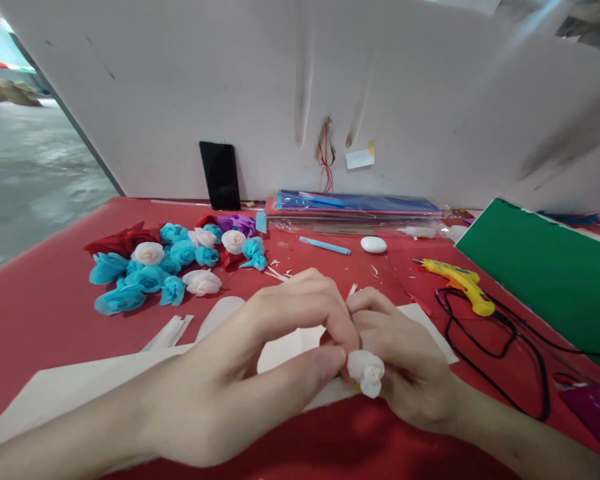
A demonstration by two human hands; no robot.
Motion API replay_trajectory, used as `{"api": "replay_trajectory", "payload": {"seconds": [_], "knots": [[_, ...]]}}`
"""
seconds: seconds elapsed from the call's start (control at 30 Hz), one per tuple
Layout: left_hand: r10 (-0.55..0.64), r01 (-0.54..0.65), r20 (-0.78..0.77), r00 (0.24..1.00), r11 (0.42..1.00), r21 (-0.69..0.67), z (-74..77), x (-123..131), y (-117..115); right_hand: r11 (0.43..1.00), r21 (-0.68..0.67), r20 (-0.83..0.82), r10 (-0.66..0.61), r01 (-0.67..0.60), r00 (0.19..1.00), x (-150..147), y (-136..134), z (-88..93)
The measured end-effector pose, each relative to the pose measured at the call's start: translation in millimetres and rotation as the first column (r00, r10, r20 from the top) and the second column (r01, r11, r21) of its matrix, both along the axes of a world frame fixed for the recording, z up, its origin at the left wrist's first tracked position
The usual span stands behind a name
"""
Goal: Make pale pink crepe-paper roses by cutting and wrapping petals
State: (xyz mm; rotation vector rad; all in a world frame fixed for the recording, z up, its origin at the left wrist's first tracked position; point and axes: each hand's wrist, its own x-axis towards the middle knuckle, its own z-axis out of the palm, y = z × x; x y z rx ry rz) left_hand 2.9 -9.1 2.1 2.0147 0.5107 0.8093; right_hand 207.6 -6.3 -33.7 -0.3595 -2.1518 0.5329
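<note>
Two bare hands meet above a red table [40,300], both closed on a small white paper rose [367,373]. The left hand [260,353] pinches its bloom between thumb and fingers. The right hand [410,363] curls around its base, likely keeping the rolled petals tight. Blue and white paper flowers [165,270] lie heaped far left, a yellow glue gun [460,283] to the right.

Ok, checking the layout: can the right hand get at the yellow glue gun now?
Probably yes: the glue gun lies on its side of the red table with nothing between, though the right hand shares the white paper rose with the left hand.
</note>
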Motion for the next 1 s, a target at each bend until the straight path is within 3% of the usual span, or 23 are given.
{"api": "replay_trajectory", "payload": {"seconds": [0.5, 0.8, 1.0], "knots": [[0.045, -0.045, 0.067, 0.997, 0.999, 0.001, 1.6, 6.1, -4.2, 1.0, 0.0, 0.072, -0.007, 0.007, 0.997, 2.6, -1.6, -2.1], [-0.034, 0.034, 0.004, 0.999, 0.999, -0.032, 3.1, 1.6, -0.7, 1.0, 0.029, 0.038, -0.005, 0.004, 0.999, 0.1, 0.1, -0.6], [-0.018, 0.018, 0.014, 1.0, 1.0, 0.002, 0.2, 1.7, -0.3, 0.995, 0.094, 0.044, 0.013, -0.017, 0.999, -2.3, 0.7, 0.5]]}}
